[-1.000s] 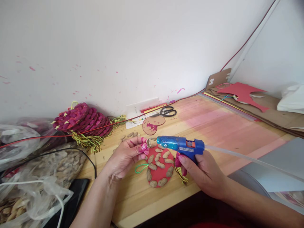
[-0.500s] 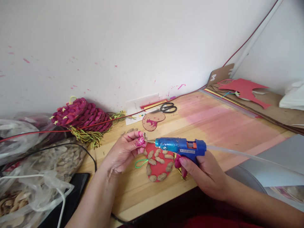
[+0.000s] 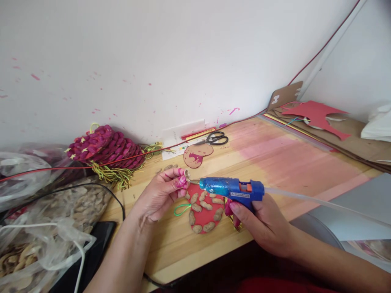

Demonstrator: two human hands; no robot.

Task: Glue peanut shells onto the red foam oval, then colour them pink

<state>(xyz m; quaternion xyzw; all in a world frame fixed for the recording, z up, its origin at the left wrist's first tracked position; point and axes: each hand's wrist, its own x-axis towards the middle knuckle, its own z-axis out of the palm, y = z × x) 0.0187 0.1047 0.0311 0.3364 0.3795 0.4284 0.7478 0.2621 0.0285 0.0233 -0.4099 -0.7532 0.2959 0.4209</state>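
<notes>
Between the pink-stained fingertips of my left hand is a peanut shell, its hollow side turned to the right. My right hand grips a blue hot glue gun by the handle; a clear glue stick runs out of its back. The metal nozzle points left, right at the shell. Below lies a red card shape with several peanut shells fixed or resting on it, partly hidden by the gun. A green cord loop sticks out at its left edge.
Scissors and a brown heart-shaped card lie behind my hands. Magenta peanut decorations with yellow tassels are stacked at the left, near plastic bags of shells. Cardboard and red scraps lie at the right. A red cord crosses the table.
Almost nothing differs. Both hands keep the shell and the glue gun in the same place, with the nozzle still at the shell; the view shifts very slightly.
</notes>
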